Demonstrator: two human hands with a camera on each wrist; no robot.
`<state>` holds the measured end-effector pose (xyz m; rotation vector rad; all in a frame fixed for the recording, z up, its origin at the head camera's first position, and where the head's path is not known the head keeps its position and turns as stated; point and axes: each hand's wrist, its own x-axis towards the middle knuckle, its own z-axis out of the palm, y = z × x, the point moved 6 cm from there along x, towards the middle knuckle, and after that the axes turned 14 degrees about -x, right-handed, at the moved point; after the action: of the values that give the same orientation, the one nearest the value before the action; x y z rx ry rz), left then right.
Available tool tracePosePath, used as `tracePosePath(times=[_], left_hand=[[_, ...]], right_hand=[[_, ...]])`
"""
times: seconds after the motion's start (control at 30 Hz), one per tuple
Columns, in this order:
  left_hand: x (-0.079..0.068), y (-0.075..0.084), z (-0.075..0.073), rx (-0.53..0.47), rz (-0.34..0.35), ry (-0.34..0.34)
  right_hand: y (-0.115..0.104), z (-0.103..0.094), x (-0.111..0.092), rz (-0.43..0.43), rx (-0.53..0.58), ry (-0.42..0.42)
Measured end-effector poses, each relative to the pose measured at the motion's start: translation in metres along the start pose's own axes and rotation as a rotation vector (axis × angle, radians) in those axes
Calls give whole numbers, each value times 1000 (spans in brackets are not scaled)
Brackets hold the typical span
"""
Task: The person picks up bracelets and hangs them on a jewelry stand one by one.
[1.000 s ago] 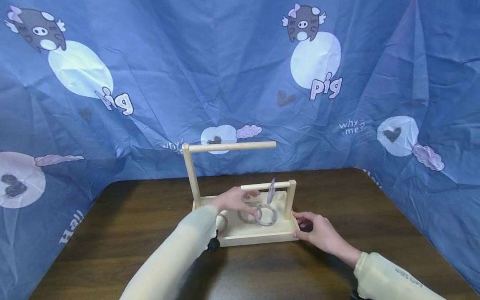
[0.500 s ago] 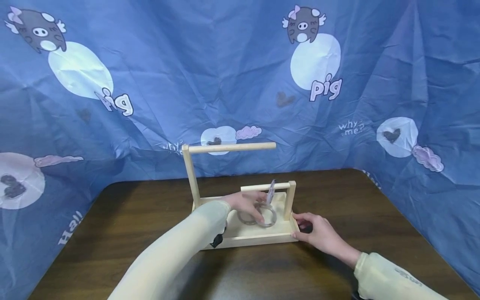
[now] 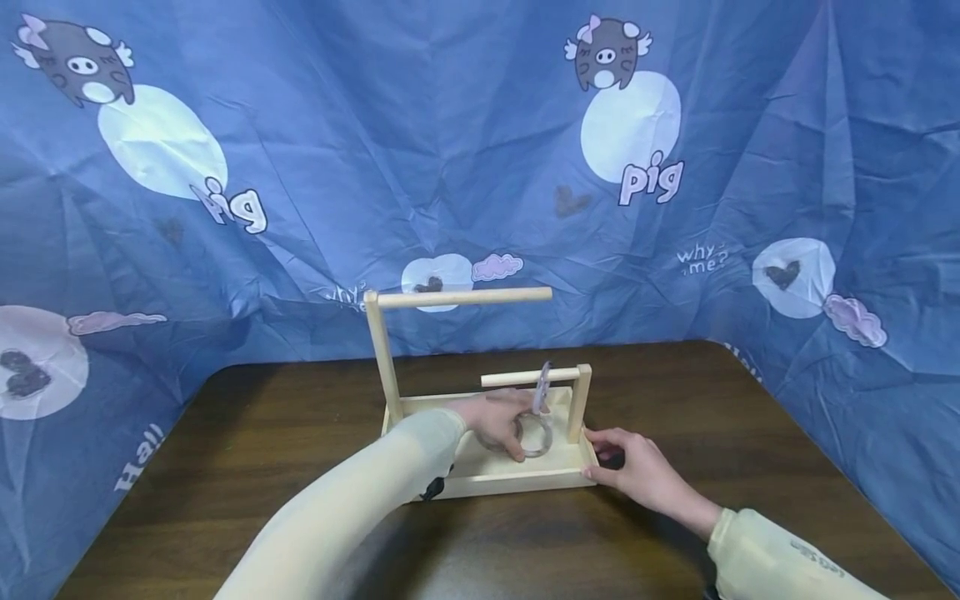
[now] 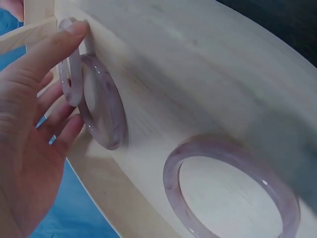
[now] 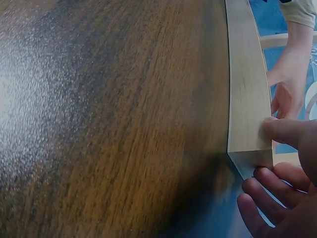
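Though head-hidden, left-wrist-visible ring [image 4: 237, 156]

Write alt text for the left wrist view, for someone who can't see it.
The left hand holds a glossy, pale purple bangle between thumb and fingers at a pale wooden tray. A second bangle sits right beside it, and a third bangle lies apart on the tray floor, nearer the camera.

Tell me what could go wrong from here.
The left hand, close to the hanging ring, may knock it off the free end of the low bar. The held ring might catch the nearest ring. If the right hand loosens at the corner, the tray could shift.
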<state>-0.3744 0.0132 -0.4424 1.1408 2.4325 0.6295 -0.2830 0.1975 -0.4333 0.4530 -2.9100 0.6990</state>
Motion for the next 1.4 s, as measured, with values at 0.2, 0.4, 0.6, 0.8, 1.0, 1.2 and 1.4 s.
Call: tracePosePath(times=[0.2,0.4,0.6,0.8,1.0,1.2,1.4], left_hand=[[-2,1,0,89,-5,-29],[-5,3,1,81,6,-57],[-11,-1,-2,74,-72,-43],[-19,-2,-13,6,-16,46],[-33,-4,-26,-121,-29,78],[-45,-3,-33,-84,14,70],[-57,-6,-42,-78,54,141]], right_hand=[[0,1,0,-8,-6,11],[0,2,1,-9,-13,13],[0,2,1,-17,-17,11],[0,2,1,-11,-11,12],[1,2,1,-10,-9,4],[1,2,1,-5,-14,-1],[1,1,3,-14,-17,-6]])
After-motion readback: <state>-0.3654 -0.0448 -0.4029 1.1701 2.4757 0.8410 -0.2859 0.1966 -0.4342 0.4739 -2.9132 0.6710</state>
